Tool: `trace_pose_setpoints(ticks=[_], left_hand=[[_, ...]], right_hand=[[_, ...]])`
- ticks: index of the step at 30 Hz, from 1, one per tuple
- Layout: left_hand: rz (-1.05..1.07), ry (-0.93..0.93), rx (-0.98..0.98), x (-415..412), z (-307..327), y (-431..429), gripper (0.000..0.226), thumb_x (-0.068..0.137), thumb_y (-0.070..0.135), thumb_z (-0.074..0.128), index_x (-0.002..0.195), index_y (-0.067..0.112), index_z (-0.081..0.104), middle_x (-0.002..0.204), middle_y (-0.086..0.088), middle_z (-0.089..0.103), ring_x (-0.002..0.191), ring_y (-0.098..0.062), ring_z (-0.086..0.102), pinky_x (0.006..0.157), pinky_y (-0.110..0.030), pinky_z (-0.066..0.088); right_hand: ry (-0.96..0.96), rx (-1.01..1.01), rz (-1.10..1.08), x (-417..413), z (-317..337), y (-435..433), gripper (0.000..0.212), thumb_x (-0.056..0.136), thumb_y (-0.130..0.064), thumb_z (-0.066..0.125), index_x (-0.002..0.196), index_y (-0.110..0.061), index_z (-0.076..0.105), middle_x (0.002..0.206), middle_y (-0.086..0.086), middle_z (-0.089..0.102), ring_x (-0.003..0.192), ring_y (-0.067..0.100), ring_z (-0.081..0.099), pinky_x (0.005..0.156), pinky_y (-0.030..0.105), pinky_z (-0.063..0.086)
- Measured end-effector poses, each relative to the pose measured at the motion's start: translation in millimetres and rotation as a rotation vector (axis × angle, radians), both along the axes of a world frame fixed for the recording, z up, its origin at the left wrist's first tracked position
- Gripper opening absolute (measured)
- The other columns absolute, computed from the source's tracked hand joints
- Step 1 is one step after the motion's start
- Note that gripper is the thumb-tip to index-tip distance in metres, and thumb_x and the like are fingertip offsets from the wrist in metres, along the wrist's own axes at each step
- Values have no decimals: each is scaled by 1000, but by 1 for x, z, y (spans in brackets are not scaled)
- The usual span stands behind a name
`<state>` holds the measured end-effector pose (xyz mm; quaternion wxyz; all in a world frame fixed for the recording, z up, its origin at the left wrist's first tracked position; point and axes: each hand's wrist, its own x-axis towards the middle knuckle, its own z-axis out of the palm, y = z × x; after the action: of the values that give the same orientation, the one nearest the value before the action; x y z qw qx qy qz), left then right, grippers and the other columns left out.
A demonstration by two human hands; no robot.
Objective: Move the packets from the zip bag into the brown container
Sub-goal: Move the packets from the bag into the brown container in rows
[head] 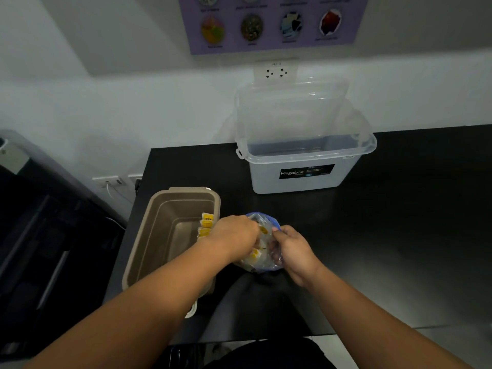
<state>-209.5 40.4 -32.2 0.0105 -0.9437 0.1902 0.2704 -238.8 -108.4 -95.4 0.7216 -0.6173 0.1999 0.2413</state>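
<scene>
Left hand: my left hand (237, 235) is knuckles-up with its fingertips down in the mouth of the bag (266, 265). They're hidden, so I can't tell if they've closed on anything.
Right hand: my right hand (292, 251), at the bag's 3 o'clock, pinches the plastic and holds the mouth open.
Bag: it stands on the table (372, 235), just beside the container (159, 209), at its 3 o'clock.
Packets: a clump of yellow-marked packets (255, 255) shows through the plastic, so there's plenty to go.
Container: a short row of stowed packets (206, 226) stands against its 3 o'clock wall, and the rest of the floor is bare.
Progress: I'd call it started but well short of half, with one more reach under way.
Beyond: a clear box (300, 179), lid up, sits at 12 o'clock, well apart.
</scene>
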Motion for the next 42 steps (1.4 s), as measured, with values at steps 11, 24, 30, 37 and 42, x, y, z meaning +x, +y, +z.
trace_pose_setpoints(ticks=[11, 24, 30, 37, 42], left_hand=[[229, -97, -367, 7, 9, 20, 11, 90, 32, 73, 99, 27, 78, 94, 11, 74, 87, -5, 68, 85, -34, 57], [342, -122, -466, 3, 10, 27, 7, 90, 25, 71, 94, 28, 76, 89, 14, 70, 84, -2, 67, 82, -27, 57], [472, -160, -584, 1, 5, 22, 9, 88, 18, 68, 88, 25, 74, 77, 11, 68, 75, -6, 67, 72, -23, 55], [549, -60, -607, 0, 3, 22, 11, 93, 15, 63, 91, 23, 71, 84, 6, 71, 69, -7, 65, 72, -29, 59], [571, -2, -668, -5, -1, 16, 7, 93, 17, 68, 93, 24, 71, 90, 7, 71, 85, -10, 68, 79, -27, 57]], right_hand=[[-12, -93, 49, 12, -2, -3, 20, 109, -25, 50, 98, -13, 61, 83, 6, 64, 66, 14, 60, 62, 31, 49], [-16, -97, 26, 14, -1, 2, 20, 109, -24, 50, 106, -9, 62, 85, 8, 64, 66, 15, 59, 62, 30, 51], [-27, -108, 0, 11, -1, 3, 17, 109, -21, 49, 99, -10, 59, 75, 6, 59, 54, 12, 50, 49, 26, 41], [-37, -125, 6, 10, -2, 0, 10, 107, -18, 51, 109, -12, 58, 87, 10, 63, 64, 14, 56, 56, 30, 46], [-105, -109, 6, 10, 0, -4, 27, 106, -7, 50, 131, -20, 50, 113, 10, 67, 86, 17, 70, 62, 27, 57]])
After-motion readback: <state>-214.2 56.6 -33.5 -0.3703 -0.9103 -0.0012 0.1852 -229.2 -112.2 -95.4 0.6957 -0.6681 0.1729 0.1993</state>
